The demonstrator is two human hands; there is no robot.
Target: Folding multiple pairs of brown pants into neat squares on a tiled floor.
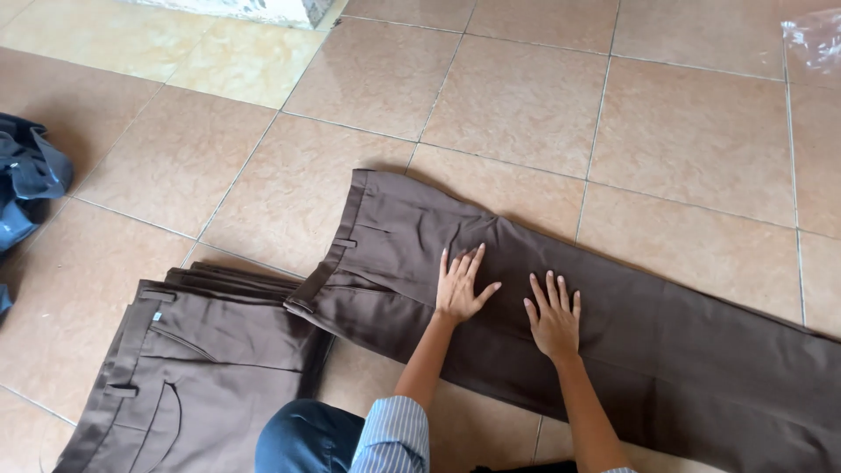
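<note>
- Tan tiled floor (517,96) carries everything.
- Brown trousers (666,350) lie spread flat across it.
- A stack of folded brown trousers (210,368) lies just beside them.
- Dark blue cloth (26,184) at left edge.
- Clear plastic (815,39) at top right.

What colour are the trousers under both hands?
Dark brown, plain. The trousers show best in the head view, the only one.

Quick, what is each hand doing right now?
Left hand: open, pressed flat on the brown trousers, holding nothing.
Right hand: open, flat on the same trousers, holding nothing.
</note>
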